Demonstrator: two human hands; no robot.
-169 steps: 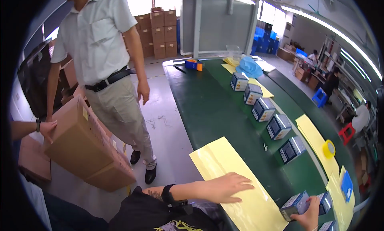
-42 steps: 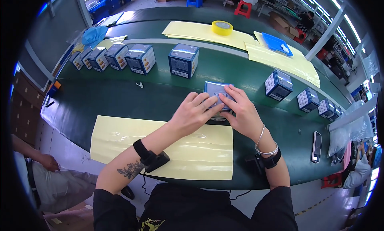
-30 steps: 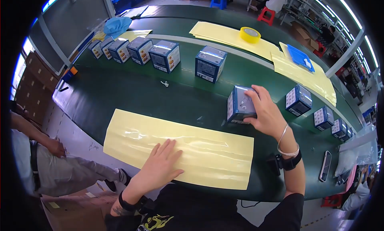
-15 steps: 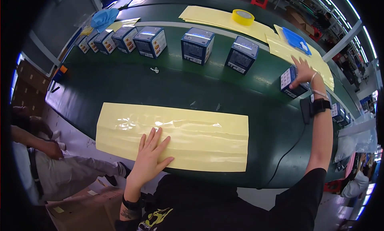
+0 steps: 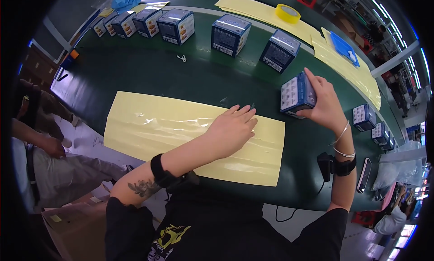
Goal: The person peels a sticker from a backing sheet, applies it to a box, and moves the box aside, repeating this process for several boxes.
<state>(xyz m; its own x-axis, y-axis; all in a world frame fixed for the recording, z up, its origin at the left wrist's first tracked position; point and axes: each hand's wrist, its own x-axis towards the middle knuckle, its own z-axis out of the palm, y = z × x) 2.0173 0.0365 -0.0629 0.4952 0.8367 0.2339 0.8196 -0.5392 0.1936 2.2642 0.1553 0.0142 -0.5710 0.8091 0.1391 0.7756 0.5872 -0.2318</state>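
Observation:
A blue box with a white printed panel [image 5: 293, 94] is in the grip of my right hand [image 5: 326, 103]; its thumb lies along the near side and its fingers reach over the far right edge. The box is tilted, to the right of the glossy yellow sheet [image 5: 149, 130]. That sheet lies creased on the dark green table in front of me. Over its right half is my left hand [image 5: 233, 131], open, fingers stretched toward the sheet's far edge and nothing held. Whether the left palm presses on the sheet, I cannot tell.
Blue boxes [image 5: 230, 34] form a curved row along the far side, with several more [image 5: 364, 117] at the right. Beyond them are yellow sheets [image 5: 244, 7], a yellow tape roll [image 5: 288, 14] and a blue tray [image 5: 343, 48]. A phone [image 5: 364, 175] lies near my right forearm. Another person [image 5: 68, 179] stands at left.
My right hand has brought the box leftward from the right-hand row, toward the sheet. My left hand has slid right and away from me across the sheet.

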